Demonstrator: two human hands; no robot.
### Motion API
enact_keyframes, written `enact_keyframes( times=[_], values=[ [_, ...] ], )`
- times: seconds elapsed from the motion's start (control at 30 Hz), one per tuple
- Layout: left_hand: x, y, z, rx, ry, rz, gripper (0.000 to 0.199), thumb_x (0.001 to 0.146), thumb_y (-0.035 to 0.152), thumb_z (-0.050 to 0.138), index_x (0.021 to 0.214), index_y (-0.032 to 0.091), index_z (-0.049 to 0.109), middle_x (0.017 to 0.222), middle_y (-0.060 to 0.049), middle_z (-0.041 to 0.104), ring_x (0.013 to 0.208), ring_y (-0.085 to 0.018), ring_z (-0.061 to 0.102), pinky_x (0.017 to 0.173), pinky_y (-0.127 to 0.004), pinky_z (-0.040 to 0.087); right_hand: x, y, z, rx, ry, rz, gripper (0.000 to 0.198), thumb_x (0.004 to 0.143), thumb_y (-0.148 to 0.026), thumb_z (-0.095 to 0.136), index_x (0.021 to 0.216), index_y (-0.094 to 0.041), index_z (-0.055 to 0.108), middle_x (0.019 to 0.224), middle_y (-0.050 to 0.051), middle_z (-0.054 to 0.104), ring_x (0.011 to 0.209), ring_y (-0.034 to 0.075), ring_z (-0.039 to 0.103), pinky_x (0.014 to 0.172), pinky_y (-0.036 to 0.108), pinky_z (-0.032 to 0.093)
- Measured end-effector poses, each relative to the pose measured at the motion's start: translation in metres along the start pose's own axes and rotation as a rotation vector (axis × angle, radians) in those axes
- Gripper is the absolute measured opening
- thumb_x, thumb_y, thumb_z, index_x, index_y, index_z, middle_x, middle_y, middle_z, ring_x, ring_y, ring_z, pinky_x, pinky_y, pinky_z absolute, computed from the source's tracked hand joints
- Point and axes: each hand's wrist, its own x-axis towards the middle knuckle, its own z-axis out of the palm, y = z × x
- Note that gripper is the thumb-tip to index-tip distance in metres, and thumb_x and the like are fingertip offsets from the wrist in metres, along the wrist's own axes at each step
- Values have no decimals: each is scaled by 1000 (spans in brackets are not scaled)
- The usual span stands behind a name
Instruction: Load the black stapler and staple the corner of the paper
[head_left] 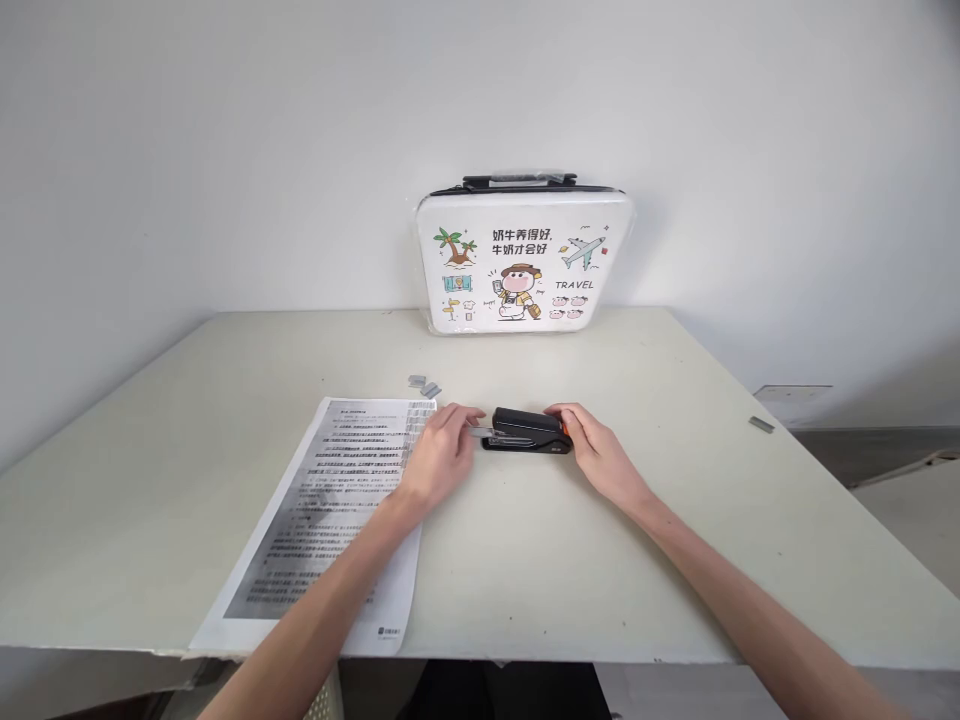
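A black stapler [529, 432] lies sideways on the table in front of me, with a silver metal staple tray [478, 432] sticking out of its left end. My left hand [442, 450] closes its fingers at that metal tray; the fingertips partly cover it. At the stapler's right end, beside a small orange part, my right hand [592, 440] grips the body between thumb and fingers. A printed sheet of paper [337, 480] rests under my left forearm, partly hidden by it. Just beyond the sheet's top right corner are small grey staple strips [430, 390].
A white case [525, 260] with cartoon prints and a black handle leans upright against the wall at the table's back. One more staple strip [760, 424] lies near the table's right edge. The pale table [600, 590] ends just in front of me.
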Motion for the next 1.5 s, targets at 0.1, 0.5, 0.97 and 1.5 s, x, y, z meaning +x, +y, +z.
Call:
enact_keyframes(
  times=[0.1,0.5,0.97,1.5],
  values=[
    [2,-6,-2,-135,84,-121,35,94,7,39,115,20,64,105,-6,75,104,-21,72,99,-41,56,-1,-2,0,-12,0,7,50,107,-61,32,114,-26,67,118,8,73,105,26,66,95,40,50],
    [12,5,-6,-1170,192,-737,28,105,40,57,108,15,68,114,-13,75,114,-26,72,113,-43,49,-8,-5,5,-207,207,-614,24,96,-14,66,115,-29,66,110,7,75,102,27,68,82,44,59],
    [18,10,-21,-1574,-19,-1011,34,109,25,44,121,6,70,125,-18,75,126,-25,69,116,-37,48,-15,-19,13,-475,317,-1012,27,93,-3,73,104,-27,72,110,2,80,105,21,72,89,40,53],
    [19,7,-15,-1530,-18,-898,26,102,18,56,83,15,72,96,-10,76,101,-23,74,103,-38,54,-18,-26,11,-480,319,-1033,27,96,-4,68,107,-29,72,112,1,79,108,19,71,88,39,50]
  ],
)
